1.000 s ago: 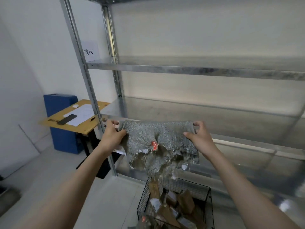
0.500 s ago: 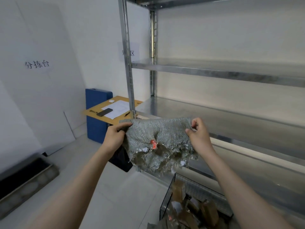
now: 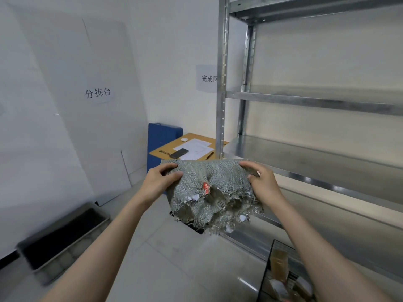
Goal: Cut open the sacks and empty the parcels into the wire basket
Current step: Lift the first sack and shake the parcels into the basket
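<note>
A grey woven sack (image 3: 214, 192) hangs limp in front of me, frayed along its cut lower edge, with a small red mark at its middle. My left hand (image 3: 158, 182) grips its upper left corner and my right hand (image 3: 262, 184) grips its upper right corner. The black wire basket (image 3: 267, 273) stands on the floor at the lower right, partly cut off by the frame. Brown and white parcels (image 3: 280, 267) lie inside it. The sack hangs to the left of the basket, not over it.
A tall metal shelf rack (image 3: 305, 153) fills the right side. A small wooden table (image 3: 192, 147) with papers, a phone and a pen stands behind the sack beside a blue cabinet (image 3: 162, 138). A grey bin (image 3: 63, 238) sits on the floor at the left.
My view and both hands have swung left with the sack. The basket has slid from under the sack to the lower right corner. The grip on both corners is unchanged.
</note>
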